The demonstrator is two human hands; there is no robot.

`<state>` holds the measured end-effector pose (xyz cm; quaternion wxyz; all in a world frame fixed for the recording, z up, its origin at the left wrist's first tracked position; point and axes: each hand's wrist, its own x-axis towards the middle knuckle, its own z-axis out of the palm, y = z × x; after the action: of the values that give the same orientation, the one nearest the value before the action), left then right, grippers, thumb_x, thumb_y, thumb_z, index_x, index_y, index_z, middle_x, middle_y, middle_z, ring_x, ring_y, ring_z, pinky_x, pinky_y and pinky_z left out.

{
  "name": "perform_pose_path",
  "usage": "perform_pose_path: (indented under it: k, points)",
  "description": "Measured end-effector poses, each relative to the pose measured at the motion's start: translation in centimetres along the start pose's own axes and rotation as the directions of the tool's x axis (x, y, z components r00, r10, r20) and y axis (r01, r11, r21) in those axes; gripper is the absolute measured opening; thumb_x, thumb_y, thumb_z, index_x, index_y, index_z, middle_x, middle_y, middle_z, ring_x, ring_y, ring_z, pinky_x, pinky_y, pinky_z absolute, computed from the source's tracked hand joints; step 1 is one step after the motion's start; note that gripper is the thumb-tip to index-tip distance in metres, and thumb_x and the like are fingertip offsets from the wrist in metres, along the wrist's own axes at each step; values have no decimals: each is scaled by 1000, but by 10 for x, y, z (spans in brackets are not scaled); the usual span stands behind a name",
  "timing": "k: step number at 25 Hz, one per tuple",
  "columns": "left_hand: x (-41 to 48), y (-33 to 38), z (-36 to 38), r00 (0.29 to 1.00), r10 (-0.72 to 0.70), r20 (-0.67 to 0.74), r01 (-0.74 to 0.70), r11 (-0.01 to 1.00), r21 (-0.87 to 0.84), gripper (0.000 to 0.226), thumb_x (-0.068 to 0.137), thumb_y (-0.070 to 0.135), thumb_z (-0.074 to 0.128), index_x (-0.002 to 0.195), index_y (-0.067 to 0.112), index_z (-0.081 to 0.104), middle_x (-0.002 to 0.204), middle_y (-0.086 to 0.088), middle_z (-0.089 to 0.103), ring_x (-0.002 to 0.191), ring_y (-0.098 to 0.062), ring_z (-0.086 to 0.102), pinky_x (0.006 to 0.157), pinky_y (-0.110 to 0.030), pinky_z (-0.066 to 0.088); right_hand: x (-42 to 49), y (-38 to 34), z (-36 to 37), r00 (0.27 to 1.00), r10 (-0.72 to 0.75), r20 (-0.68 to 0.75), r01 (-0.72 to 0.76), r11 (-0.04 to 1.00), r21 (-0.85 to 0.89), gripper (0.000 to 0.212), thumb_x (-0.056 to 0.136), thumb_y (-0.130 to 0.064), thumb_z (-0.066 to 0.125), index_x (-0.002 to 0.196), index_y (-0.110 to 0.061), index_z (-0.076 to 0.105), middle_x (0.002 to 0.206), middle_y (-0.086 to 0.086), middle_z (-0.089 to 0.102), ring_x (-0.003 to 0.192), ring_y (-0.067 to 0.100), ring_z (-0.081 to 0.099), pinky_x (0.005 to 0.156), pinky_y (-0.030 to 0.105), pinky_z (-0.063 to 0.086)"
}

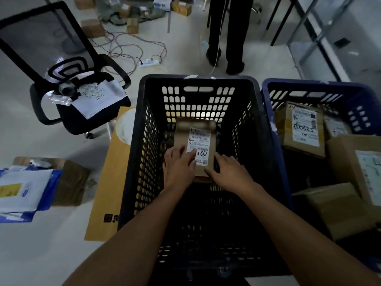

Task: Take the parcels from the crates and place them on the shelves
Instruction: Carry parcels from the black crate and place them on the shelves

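Parcel (199, 139) handling stood at the pick-up stage. Our left hand (179, 165) lay on the near left part of the parcel's top face, with the fingers extended across its label. Our right hand (229, 172) touched the near right edge, fingers likewise extended. Neither hand was visibly curled round the box, so we judged this as contact only, not yet a closed grasp. The parcel sat low inside the black crate (142, 120), toward its far end, and was the only parcel we could see there. Just to the right, the blue crate (266, 87) held several cardboard parcels (303, 129), none of them touched by either hand. No shelves were in view, so we could not confirm how many parcels had been shelved. Our assessment: the black crate was nearly cleared. Remaining work comprised lifting this parcel, carrying it to a shelf, then emptying the blue crate.
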<state>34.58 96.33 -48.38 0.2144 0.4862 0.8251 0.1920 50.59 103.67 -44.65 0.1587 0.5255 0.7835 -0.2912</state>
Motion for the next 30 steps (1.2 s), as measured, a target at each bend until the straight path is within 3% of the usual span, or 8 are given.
perform_pose_path:
  k: [5,8,12,17,19,24,28,30]
  points:
    - [8,-10,-2,932,-340,128,361,825,-435,122,75,41,89,161,41,2,169,3,2,152,-28,20,119,-51,30,5,2,4,999,48,25,-50,995,90,90,94,-69,50,164,-26,13,166,5,30,155,34,19,121,58,25]
    - [17,-22,-4,875,-369,313,483,704,-521,121,69,43,93,162,32,17,162,-10,35,144,-33,41,119,-52,35,7,1,2,999,33,29,-38,972,232,76,94,-60,58,158,-32,30,155,6,45,145,35,36,116,53,36]
    - [9,-18,-10,889,-285,359,458,559,-691,80,75,27,91,143,15,49,132,-10,66,117,-27,65,102,-47,54,-4,-2,-8,999,-30,-21,36,889,457,62,93,-51,64,149,-32,44,143,1,57,127,25,54,105,42,48]
    - [-26,0,-42,918,-275,285,381,414,-827,100,67,39,94,147,26,36,126,-6,63,108,-26,68,87,-43,61,-42,-9,-24,975,-113,-193,209,770,603,73,90,-56,68,151,-42,32,138,-5,55,121,17,59,100,40,53]
    - [-42,9,-62,938,-207,280,337,346,-875,105,58,45,96,144,31,37,130,-10,63,108,-29,70,79,-41,62,-63,-13,-30,959,-134,-248,268,710,651,77,90,-54,70,151,-48,23,128,-12,57,112,10,63,86,26,53]
    - [-78,21,-101,980,-42,194,195,374,-907,102,63,42,96,147,38,39,132,-5,62,112,-27,69,82,-42,63,-111,-16,-32,915,-110,-389,359,665,655,87,84,-57,76,149,-60,17,136,-8,41,118,6,52,81,17,43]
    - [-109,15,-131,977,140,161,101,358,-928,90,73,33,92,147,38,42,133,-3,64,112,-21,70,84,-42,62,-158,-36,-24,875,-34,-483,399,618,678,82,85,-59,75,148,-66,23,137,-2,36,119,8,54,86,21,53]
    - [-121,11,-146,963,222,149,65,348,-935,79,75,32,91,140,45,47,131,0,66,112,-20,70,83,-40,62,-182,-49,-19,845,-1,-535,431,594,679,78,84,-61,75,145,-68,27,138,-1,38,118,9,56,75,17,57]
